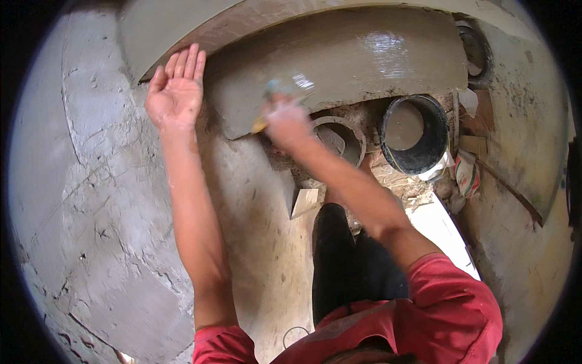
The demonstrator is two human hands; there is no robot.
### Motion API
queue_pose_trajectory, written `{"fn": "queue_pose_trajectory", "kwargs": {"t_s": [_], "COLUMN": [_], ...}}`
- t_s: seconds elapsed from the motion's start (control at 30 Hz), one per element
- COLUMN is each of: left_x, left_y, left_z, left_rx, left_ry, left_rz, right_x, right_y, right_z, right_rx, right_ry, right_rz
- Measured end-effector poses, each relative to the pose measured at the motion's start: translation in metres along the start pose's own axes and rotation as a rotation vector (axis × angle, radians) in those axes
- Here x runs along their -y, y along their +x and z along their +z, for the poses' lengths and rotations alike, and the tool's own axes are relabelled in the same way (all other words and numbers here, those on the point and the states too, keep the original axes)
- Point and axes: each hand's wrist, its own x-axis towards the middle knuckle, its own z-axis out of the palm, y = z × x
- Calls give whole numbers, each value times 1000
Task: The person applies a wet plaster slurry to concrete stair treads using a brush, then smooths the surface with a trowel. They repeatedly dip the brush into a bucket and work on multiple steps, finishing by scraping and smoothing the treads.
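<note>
My left hand (176,91) lies flat and open against the rough wall, its fingertips at the edge of a wet grey plaster band (339,57). My right hand (285,121) is closed on a small blurred tool (288,88) with a yellowish handle end, pressed on the wet plaster's lower left part. The plaster surface looks smooth and shiny toward the right.
A black bucket (415,133) holding grey mix stands on the floor below the band. Beside it sits a smaller plaster-caked bucket (339,139). Debris, a wooden wedge (303,203) and a white board (445,233) lie on the floor. The rough, cracked wall (97,200) fills the left.
</note>
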Motion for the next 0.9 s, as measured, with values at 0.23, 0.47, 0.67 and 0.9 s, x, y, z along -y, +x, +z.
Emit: {"fn": "queue_pose_trajectory", "kwargs": {"t_s": [0.23,0.47,0.67,0.9], "left_x": [-11,-4,-5,-41], "left_y": [-14,-25,-17,-5], "left_z": [-15,-33,-37,-36], "left_rx": [-69,-58,-128,-81], "left_ry": [69,133,12,143], "left_rz": [12,18,13,31], "right_x": [69,-119,-282,-337], "right_y": [-4,-161,-245,-248], "right_z": [-22,-88,6,73], "right_rx": [-252,-787,-611,-408], "right_ry": [558,546,211,517], "right_rz": [43,410,883,921]}}
